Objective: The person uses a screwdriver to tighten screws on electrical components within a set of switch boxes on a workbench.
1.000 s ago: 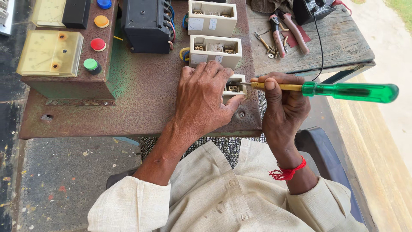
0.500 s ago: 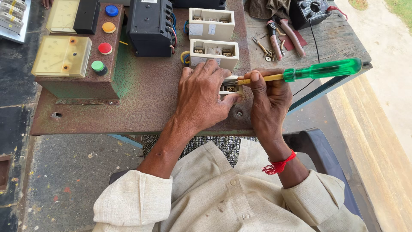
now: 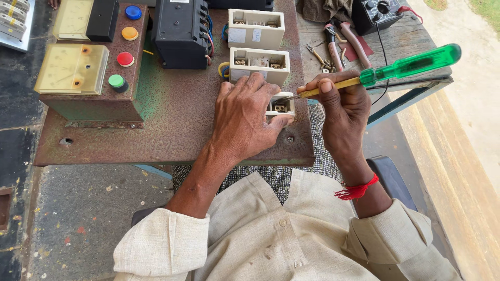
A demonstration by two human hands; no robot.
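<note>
My left hand (image 3: 244, 115) lies over a small white terminal block (image 3: 281, 105) on a rusty metal panel (image 3: 172, 125) and steadies it with fingers and thumb. My right hand (image 3: 344, 106) grips a screwdriver (image 3: 401, 67) with a green see-through handle and yellow shaft. Its tip rests at the top of the small block. Two larger white terminal blocks (image 3: 259, 63) (image 3: 256, 28) sit in a row just beyond it. A red thread is tied round my right wrist.
A black breaker unit (image 3: 181, 34) with coloured wires stands at the panel's back. At the left are two yellowed meters (image 3: 73, 68) and round blue, orange, red and green buttons (image 3: 125, 59). Pliers (image 3: 333, 44), small parts and a black meter (image 3: 376, 14) lie on a wooden table to the right.
The screwdriver handle has swung upward and back, from level to tilted. Both hands stay at the small block; the view has shifted slightly.
</note>
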